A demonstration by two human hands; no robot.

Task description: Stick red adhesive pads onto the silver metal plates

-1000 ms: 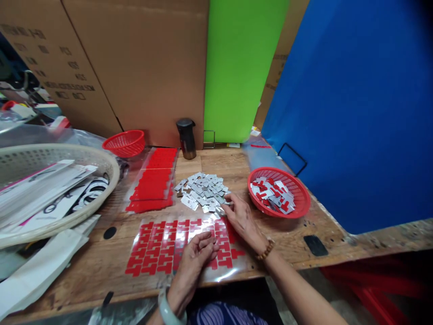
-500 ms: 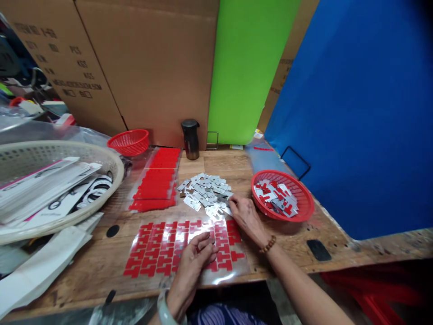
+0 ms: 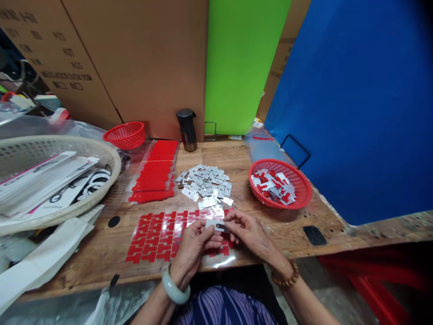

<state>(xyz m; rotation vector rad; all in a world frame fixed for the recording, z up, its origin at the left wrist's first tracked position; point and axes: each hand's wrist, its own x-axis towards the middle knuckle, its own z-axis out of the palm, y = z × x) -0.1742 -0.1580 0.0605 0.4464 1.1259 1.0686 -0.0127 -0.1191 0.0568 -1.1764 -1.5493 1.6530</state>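
My left hand (image 3: 196,243) pinches the left end of a small white-grey plate (image 3: 212,223) between thumb and fingers. On its right end is my right hand (image 3: 248,232), whose fingers also hold a small dark piece (image 3: 222,227) against the plate. Both hands are above a clear sheet of red T-shaped stickers (image 3: 157,234). Behind them lies a loose pile of metal plates (image 3: 206,183). A red basket (image 3: 301,198) at the right holds plates with red pieces on them.
Stacked red sticker sheets (image 3: 155,171) lie left of the pile. Farther back stand a dark jug (image 3: 187,131) and a small red basket (image 3: 125,135). A big cream basket (image 3: 113,171) occupies the left. Cardboard, green and blue panels border the table (image 3: 277,243).
My right hand has come back from the pile toward my left hand, and a plate is now held between them. The view has shifted slightly.
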